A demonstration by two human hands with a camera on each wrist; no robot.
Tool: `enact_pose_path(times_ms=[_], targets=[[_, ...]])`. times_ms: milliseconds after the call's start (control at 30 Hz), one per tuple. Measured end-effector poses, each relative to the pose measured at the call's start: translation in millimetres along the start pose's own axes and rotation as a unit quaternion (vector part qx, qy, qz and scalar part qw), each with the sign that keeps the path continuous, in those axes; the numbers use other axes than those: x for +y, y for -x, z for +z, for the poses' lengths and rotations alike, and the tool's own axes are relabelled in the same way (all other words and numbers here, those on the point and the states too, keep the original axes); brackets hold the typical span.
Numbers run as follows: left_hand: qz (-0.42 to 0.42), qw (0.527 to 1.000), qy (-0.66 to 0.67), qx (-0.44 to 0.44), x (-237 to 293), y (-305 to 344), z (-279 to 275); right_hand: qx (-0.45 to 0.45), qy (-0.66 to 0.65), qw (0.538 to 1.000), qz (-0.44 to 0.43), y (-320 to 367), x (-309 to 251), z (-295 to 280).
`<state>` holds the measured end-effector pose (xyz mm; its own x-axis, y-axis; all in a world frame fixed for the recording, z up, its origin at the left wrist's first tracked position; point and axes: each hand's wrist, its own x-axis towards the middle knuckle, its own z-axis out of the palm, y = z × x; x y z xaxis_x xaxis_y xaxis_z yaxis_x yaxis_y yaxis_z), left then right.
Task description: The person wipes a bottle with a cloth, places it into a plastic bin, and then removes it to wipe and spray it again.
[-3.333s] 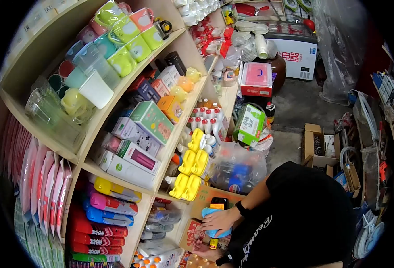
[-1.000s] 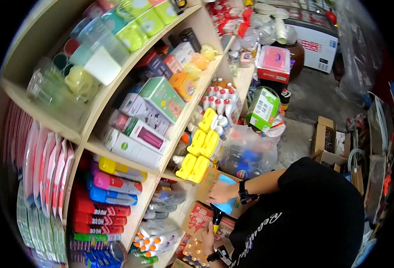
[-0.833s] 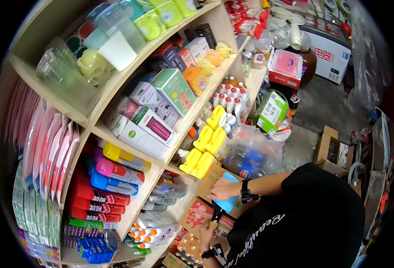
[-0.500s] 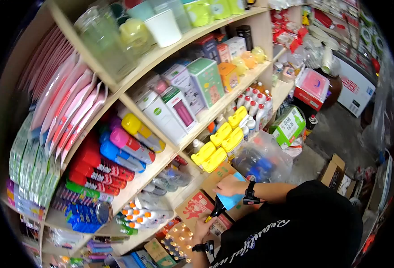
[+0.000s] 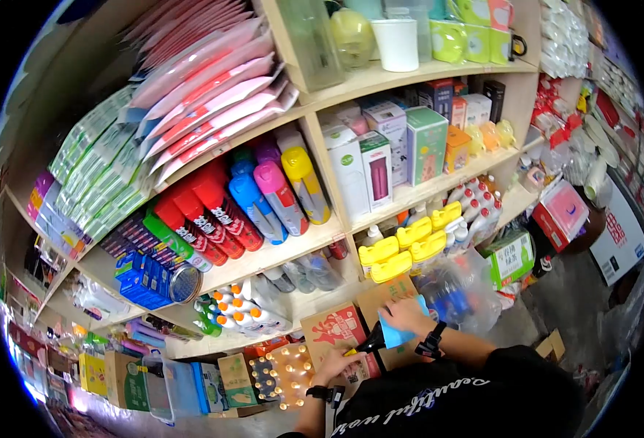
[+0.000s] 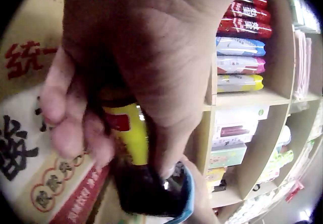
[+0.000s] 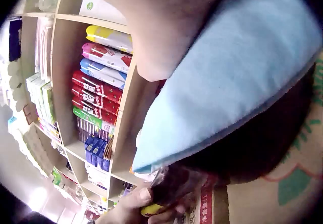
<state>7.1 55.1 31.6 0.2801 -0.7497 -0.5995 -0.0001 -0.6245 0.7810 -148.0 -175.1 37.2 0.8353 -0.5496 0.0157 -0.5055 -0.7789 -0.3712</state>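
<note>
My left hand (image 5: 333, 365) grips a dark bottle (image 5: 370, 343) by its narrow end, fingers curled round a yellow and red band. The bottle lies tilted over cardboard boxes. My right hand (image 5: 408, 316) holds a light blue cloth (image 5: 395, 337) folded over the bottle's wide end. In the left wrist view, the yellow band (image 6: 133, 140) and the dark glass show beside my thumb, with the cloth's edge (image 6: 189, 196) behind. The cloth (image 7: 227, 82) covers much of the right wrist view and hides most of the bottle and the right fingertips.
Behind the hands stands a wooden shelf (image 5: 307, 252) with spray cans (image 5: 220, 212), boxed goods and yellow jugs (image 5: 391, 269). A red-printed carton (image 5: 334, 328) lies under the hands. Packed bottles (image 5: 292, 369) sit left; a clear plastic bag (image 5: 464, 288) of bottles is at right.
The head view has turned left, so the shelves shift right. Since the oldest frame, my left hand has taken hold of the bottle's narrow end; my right hand stays on the cloth.
</note>
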Motion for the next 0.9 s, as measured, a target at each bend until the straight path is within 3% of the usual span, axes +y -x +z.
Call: enact_pose_path(times_ms=[133, 200, 333, 367, 400, 433, 567, 667, 733, 800, 900], targets=[[-0.050, 0.995, -0.002, -0.088, 22, 6, -9, -0.102, 0.024, 0.994, 0.023, -7, -3, -9], [-0.054, 0.990, -0.029, -0.124, 14, -6, -10, -0.094, 0.031, 0.995, 0.010, -9, 1, -4], [0.005, 0.970, -0.240, -0.038, 10, -22, -9, -0.067, 0.033, 0.997, -0.002, -10, 3, -6], [0.092, 0.963, -0.251, 0.021, -10, -27, -5, -0.057, 0.031, 0.998, 0.000, -9, 4, -4], [0.026, 0.968, -0.249, 0.004, 27, -1, -4, -0.050, 0.028, 0.998, -0.001, -8, 3, -3], [0.059, 0.966, -0.252, 0.021, 18, -3, -4, -0.062, 0.026, 0.998, 0.009, -8, 2, -4], [0.087, 0.976, -0.198, 0.037, 15, -5, -4, 0.042, 0.005, 0.999, -0.016, 0, 6, 2], [0.215, 0.899, -0.360, 0.129, -8, -42, -3, 0.171, -0.020, 0.983, -0.058, 5, 9, -5], [0.218, 0.890, -0.371, 0.155, -4, -51, -3, 0.234, -0.032, 0.968, -0.084, 8, 11, -13], [0.240, 0.873, -0.381, 0.186, 6, -51, -3, 0.240, -0.047, 0.966, -0.081, 18, 15, -12], [0.271, 0.864, -0.371, 0.209, -18, -75, -4, 0.301, -0.066, 0.945, -0.104, 33, 13, -4]])
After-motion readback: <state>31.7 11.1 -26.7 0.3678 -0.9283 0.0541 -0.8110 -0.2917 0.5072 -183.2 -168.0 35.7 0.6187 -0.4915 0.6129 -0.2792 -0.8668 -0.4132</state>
